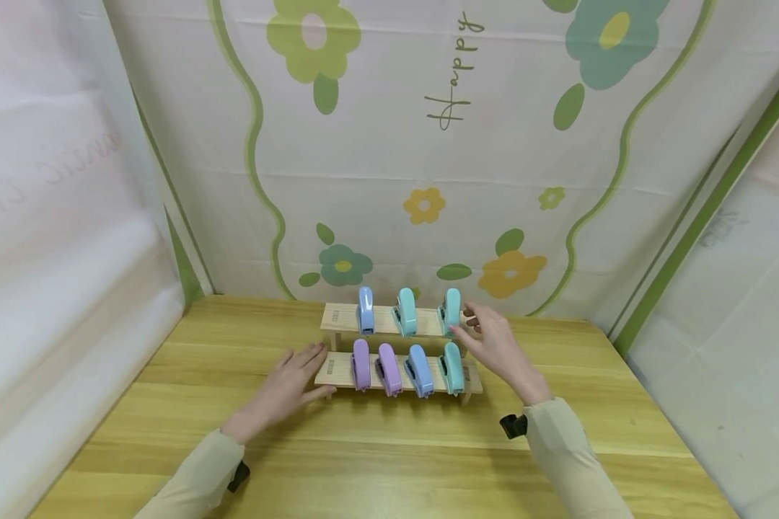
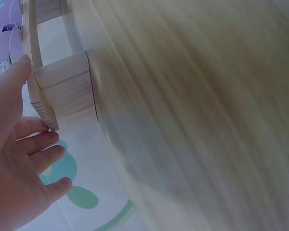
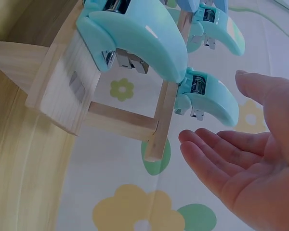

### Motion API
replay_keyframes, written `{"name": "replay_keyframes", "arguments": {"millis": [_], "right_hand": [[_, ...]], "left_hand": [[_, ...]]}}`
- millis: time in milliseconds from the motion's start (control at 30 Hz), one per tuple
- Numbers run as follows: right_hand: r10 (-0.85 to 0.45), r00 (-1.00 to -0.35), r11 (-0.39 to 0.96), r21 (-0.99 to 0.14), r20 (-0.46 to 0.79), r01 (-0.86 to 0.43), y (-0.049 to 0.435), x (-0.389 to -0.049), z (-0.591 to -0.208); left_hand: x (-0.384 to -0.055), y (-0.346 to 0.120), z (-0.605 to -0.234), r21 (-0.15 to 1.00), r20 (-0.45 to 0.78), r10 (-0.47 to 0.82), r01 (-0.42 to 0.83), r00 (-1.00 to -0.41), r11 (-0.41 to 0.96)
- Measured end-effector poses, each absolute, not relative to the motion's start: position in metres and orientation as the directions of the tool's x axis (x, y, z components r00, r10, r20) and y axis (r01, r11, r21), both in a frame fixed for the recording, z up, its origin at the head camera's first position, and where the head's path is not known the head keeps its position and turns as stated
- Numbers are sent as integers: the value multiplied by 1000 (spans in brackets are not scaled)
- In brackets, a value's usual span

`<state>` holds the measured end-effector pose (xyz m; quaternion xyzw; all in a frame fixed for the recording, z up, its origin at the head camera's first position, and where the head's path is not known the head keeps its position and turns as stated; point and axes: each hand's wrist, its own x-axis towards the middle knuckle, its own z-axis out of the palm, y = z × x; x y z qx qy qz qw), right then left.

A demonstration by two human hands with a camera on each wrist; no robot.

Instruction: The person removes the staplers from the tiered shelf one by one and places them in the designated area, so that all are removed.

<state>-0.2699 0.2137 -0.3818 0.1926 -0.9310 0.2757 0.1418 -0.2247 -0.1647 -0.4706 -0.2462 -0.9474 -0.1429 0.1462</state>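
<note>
A two-tier wooden rack [image 1: 341,368] carries several small staplers. On its upper shelf stand a blue stapler [image 1: 366,311] and two teal ones, the right-hand teal stapler [image 1: 452,310] near the shelf's end. Along the lower shelf are two purple staplers, a blue stapler [image 1: 420,370] and a teal stapler [image 1: 453,368]. My left hand [image 1: 285,386] touches the lower shelf's left end, thumb at the front and fingers spread behind, as the left wrist view shows. Beside the upper right teal stapler, my right hand [image 1: 496,346] has thumb and fingers apart; a gap shows in the right wrist view.
The rack stands on a wood-grain table [image 1: 389,461] near its back edge. A white flower-printed cloth [image 1: 376,158] hangs directly behind, and pale cloth walls rise at the left and right. Dark straps [image 1: 513,426] are on both wrists.
</note>
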Motion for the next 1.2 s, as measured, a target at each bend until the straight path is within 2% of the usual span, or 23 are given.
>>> {"name": "replay_keyframes", "arguments": {"millis": [833, 1200], "right_hand": [[-227, -882, 762, -488, 414, -425, 196, -278, -386], [-195, -889, 763, -506, 414, -403, 191, -278, -385]], "left_hand": [[-224, -165, -473, 181, 395, 426, 524, -814, 832], [-224, -164, -474, 207, 355, 408, 497, -841, 843]]}}
